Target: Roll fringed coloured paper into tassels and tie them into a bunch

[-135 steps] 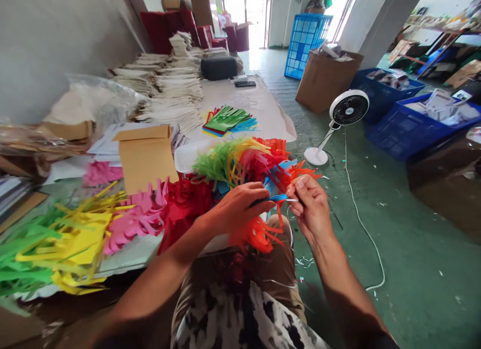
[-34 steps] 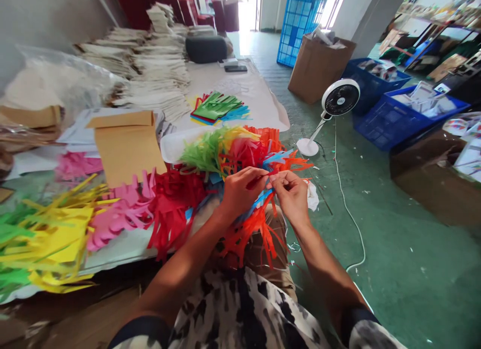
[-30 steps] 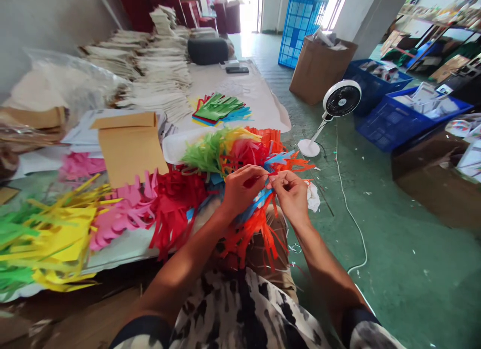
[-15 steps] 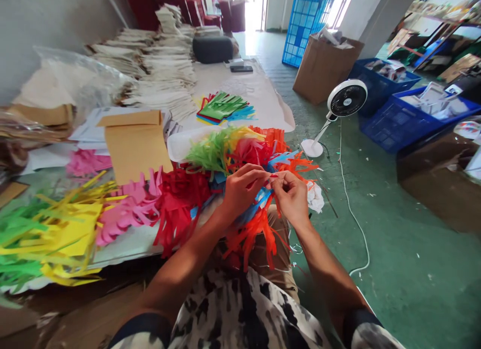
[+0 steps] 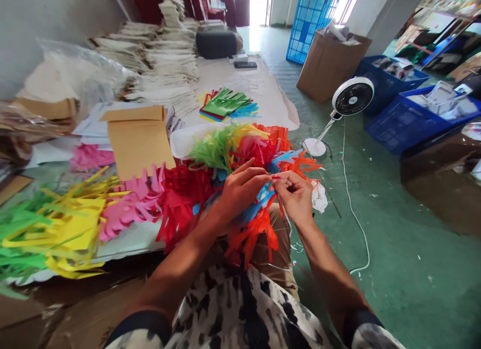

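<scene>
Both hands meet fingertip to fingertip above a pile of fringed tissue paper. My right hand [image 5: 296,195] is closed in a pinch on a small red paper strip [image 5: 276,177]. My left hand [image 5: 243,187] is closed too, its fingertips at the strip's other end and its thumb mostly hidden. Below the hands hang blue fringe [image 5: 259,201] and orange fringe [image 5: 263,229], reaching over my knee. Just beyond lie green fringe [image 5: 210,151], pink-red fringe [image 5: 257,146] and more orange fringe [image 5: 278,133]. Dark red fringed sheets [image 5: 184,199] sit left of my left wrist.
Pink [image 5: 131,206], yellow [image 5: 80,221] and green fringed paper [image 5: 22,234] spread leftward along the table. A brown envelope [image 5: 139,143], cut sheets [image 5: 227,102], stacked pale bundles [image 5: 165,63] and a phone [image 5: 245,64] lie further back. Right stands a fan [image 5: 352,98] with its cord [image 5: 351,204].
The view has shifted slightly, so the surroundings sit a little further right and higher. Both hands stay together at the red strip, with the left fingers slightly more raised and spread.
</scene>
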### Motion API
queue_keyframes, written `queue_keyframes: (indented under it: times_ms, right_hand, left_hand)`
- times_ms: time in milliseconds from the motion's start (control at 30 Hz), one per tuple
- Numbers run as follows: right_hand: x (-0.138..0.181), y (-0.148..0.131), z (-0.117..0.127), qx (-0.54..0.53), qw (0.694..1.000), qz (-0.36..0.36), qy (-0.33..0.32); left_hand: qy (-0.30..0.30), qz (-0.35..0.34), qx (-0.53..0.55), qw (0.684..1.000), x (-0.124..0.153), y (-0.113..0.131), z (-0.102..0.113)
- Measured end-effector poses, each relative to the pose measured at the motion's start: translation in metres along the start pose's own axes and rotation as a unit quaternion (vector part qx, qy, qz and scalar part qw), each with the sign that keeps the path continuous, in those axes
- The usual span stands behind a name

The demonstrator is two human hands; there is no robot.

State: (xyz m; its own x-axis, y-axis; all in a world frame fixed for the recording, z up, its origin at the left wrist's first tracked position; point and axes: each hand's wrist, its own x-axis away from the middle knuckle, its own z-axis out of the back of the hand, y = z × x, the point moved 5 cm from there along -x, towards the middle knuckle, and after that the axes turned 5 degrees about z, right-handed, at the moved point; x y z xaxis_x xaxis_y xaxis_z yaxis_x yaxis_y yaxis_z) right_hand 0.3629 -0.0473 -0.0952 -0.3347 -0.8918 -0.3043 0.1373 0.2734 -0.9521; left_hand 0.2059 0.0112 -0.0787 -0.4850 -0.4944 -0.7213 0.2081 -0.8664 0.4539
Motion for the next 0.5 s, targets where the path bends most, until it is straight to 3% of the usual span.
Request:
queue_keyframes:
  times_ms: [133, 233, 500]
  right_hand:
    - [-0.001, 0.001, -0.001, -0.010, 1.000, -0.004, 0.001]
    - [-0.001, 0.002, -0.002, -0.012, 1.000, -0.002, 0.004]
    - [0.000, 0.001, -0.003, 0.043, 0.999, 0.026, 0.017]
  left_hand:
    - [0.014, -0.051, -0.024, 0.998, 0.004, 0.002, 0.004]
    - [0.019, -0.046, -0.011, 0.999, 0.004, 0.003, 0.004]
    - [0.010, 0.151, 0.116, 0.982, -0.008, -0.005, 0.001]
